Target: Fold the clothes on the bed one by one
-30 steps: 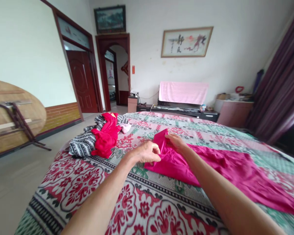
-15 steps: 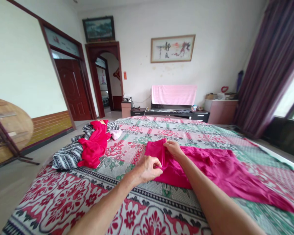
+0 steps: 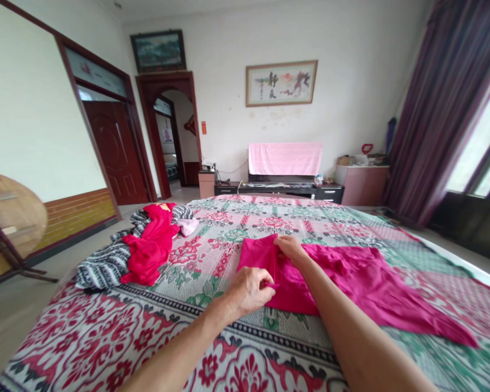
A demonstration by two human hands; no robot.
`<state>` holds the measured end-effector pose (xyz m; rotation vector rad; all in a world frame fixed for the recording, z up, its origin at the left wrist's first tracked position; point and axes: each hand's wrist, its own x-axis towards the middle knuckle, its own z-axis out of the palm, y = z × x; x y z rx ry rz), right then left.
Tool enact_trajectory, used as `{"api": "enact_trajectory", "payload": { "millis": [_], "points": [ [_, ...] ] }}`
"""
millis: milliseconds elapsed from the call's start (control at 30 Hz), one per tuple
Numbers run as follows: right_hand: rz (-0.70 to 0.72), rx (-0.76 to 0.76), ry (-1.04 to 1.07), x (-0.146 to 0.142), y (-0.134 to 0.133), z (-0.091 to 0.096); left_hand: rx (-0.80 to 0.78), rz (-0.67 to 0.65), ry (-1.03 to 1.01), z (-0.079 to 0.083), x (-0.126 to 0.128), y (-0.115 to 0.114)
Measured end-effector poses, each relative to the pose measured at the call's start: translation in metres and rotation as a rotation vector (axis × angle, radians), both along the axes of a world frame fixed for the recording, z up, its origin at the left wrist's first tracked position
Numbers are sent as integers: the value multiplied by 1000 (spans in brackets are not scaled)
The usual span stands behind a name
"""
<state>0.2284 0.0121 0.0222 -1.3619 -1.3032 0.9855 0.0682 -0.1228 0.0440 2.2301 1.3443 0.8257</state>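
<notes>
A magenta satin garment (image 3: 351,283) lies spread on the patterned bedspread (image 3: 118,337), stretching from the middle toward the right. My left hand (image 3: 251,288) is closed, pinching the near edge of the garment's left end. My right hand (image 3: 291,247) pinches the far edge of that same end, fingers pressed together on the cloth. The two hands sit close together, the left end of the fabric between them.
A heap of clothes lies at the bed's far left: a black-and-white striped piece (image 3: 106,264), a red one (image 3: 151,245), a small pink one (image 3: 187,226). A folded round wooden table (image 3: 8,218) leans at the left. Beyond the bed stand a TV stand with a pink towel (image 3: 285,159), a cabinet (image 3: 361,185) and purple curtains (image 3: 436,120).
The view has swung to the right and the bed sits more central. Both hands keep their grip on the garment's left end, which now lies a little flatter and nearer to me.
</notes>
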Motion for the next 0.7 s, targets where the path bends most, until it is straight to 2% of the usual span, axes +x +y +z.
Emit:
{"api": "enact_trajectory", "payload": {
  "millis": [167,267,367,467,600,700],
  "points": [
    [-43,-17,-130,4,1,1,-19,-83,-32,4,-4,2],
    [-84,1,-372,4,1,7,61,78,-2,8,-14,7],
    [-109,52,-565,2,-1,10,140,275,140,2,-25,12],
    [-111,136,-725,0,-4,7,142,330,296,-10,-32,15],
    [-104,151,-880,2,-7,2,88,284,380,-12,-39,15],
    [-183,185,-909,1,-8,4,-85,287,305,-1,-50,17]
  ]
}}
